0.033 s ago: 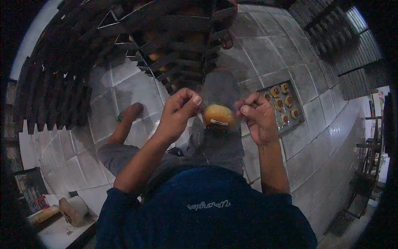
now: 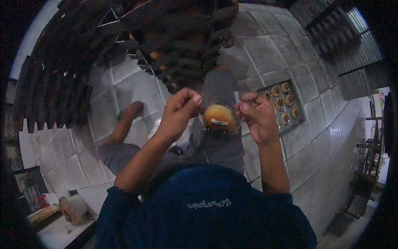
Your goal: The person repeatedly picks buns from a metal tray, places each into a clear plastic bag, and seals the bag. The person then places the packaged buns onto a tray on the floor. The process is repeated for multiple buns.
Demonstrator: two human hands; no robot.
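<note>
A round golden-brown bun (image 2: 219, 112) hangs before me over my grey-clad knee, inside a clear plastic bag (image 2: 237, 125). A small white printed label (image 2: 219, 122) sits on its near side. My left hand (image 2: 180, 110) is closed, thumb and forefinger pinching the bag's left side. On the other side my right hand (image 2: 259, 118) pinches the bag with thumb and fingertips. Next to these fingertips stands a narrow white strip (image 2: 236, 96); I cannot tell whether it belongs to the bag. The see-through bag's edges are hard to make out.
To the right on the grey tiled floor lies a tray (image 2: 297, 120) of several small topped pastries (image 2: 279, 103). Dark racks (image 2: 182, 52) rise ahead, with bread between their slats. Stacked dark slats (image 2: 49, 95) stand at left. A roll (image 2: 74, 210) rests on a white surface at lower left.
The white strip now shows beside my right fingertips. The bun and its label have tilted slightly, and both hands hold nearly the same place.
</note>
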